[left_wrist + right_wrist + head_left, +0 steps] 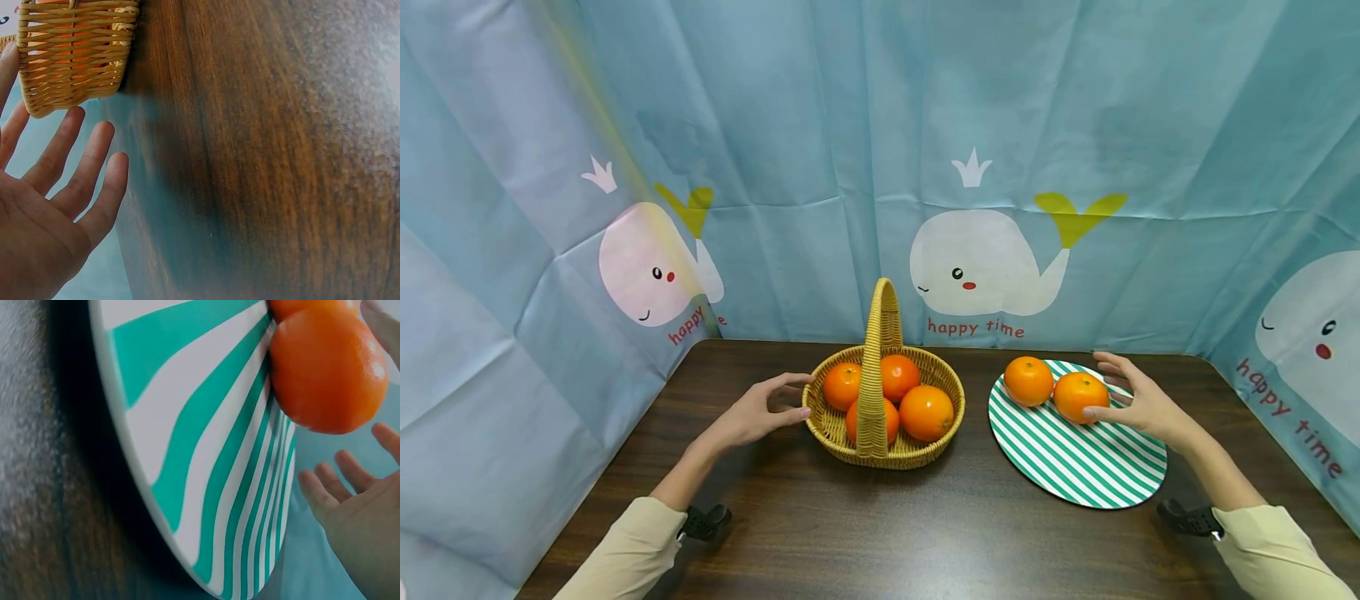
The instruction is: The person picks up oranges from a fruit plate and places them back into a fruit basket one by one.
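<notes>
We count four mandarins (927,413) inside the wicker basket (904,459) and two outside, resting on the striped plate (1092,468) at its three o'clock, the right hand (1146,407) parting ungripping fingers around one, the left hand (751,413) spread open at the basket's nine-o'clock rim.

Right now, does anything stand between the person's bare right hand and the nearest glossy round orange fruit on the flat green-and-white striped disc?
Nothing visible does. The bare right hand is directly beside the nearest orange fruit; the second orange fruit sits on the opposite side.
</notes>
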### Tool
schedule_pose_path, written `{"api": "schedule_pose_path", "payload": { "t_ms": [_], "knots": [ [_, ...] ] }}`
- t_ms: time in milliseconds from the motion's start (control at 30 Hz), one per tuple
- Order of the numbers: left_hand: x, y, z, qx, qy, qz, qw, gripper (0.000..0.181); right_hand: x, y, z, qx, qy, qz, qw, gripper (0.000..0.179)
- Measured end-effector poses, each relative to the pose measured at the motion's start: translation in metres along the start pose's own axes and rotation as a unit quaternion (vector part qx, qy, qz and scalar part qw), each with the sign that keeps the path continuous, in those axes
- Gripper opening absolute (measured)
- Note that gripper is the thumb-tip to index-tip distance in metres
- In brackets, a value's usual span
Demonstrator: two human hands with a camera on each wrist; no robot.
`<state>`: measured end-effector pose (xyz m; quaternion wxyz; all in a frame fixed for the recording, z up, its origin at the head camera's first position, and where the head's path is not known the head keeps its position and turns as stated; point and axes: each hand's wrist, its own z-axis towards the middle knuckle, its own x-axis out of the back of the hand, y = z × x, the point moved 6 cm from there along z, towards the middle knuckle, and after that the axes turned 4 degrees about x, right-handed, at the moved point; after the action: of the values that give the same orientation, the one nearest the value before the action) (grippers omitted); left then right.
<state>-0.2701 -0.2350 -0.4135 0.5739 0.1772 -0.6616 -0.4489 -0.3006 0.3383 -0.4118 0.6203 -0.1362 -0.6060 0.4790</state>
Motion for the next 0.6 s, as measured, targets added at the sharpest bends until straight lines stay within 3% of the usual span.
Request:
{"api": "schedule_pose_path", "payload": {
  "t_ms": [333,600],
  "knots": [
    [-0.0005,0.0016,-0.0001,-0.005,-0.002,-0.005,1.0,0.054,-0.001,-0.0007,-0.0006,0.004,0.002,-0.027,0.9996,0.059],
    [0.0005,-0.0009,-0.0002,-0.003,-0.004,-0.01,0.9999,0.055,-0.0009,-0.0024,-0.0011,0.024,0.01,-0.015,0.9995,0.056]
  ]
}}
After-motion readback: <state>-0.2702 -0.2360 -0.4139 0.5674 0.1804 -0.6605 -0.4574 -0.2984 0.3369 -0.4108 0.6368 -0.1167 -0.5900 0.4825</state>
